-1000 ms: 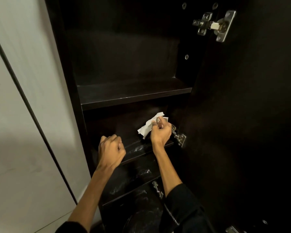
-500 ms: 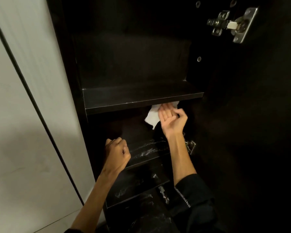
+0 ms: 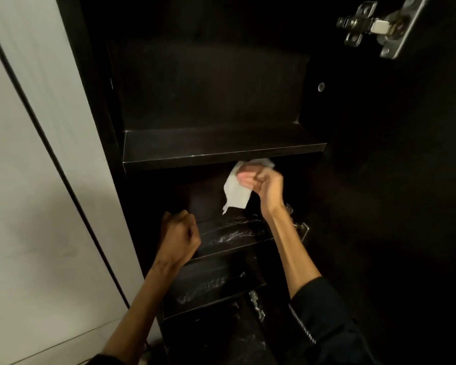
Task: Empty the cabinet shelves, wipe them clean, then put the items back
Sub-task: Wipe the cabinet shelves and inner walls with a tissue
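Scene: a person reaches into a dark, open cabinet (image 3: 211, 101) whose visible shelves hold no items.
Right hand: the right hand (image 3: 263, 184) pinches a white paper wipe (image 3: 236, 192), bunched against the underside of the upper shelf (image 3: 221, 150), its loose end hanging free.
Left hand: the left hand (image 3: 179, 234), fingers curled into a fist and holding nothing, rests on the front edge of the wet-streaked middle shelf (image 3: 232, 234).
Below: a lower shelf (image 3: 208, 288) shows similar streaks.
Door: a metal hinge (image 3: 379, 26) gleams top right.
Handling: the wipe looks light, soft and likely to tear when damp; best kept wadded in the fingertips, not held by the dangling corner.
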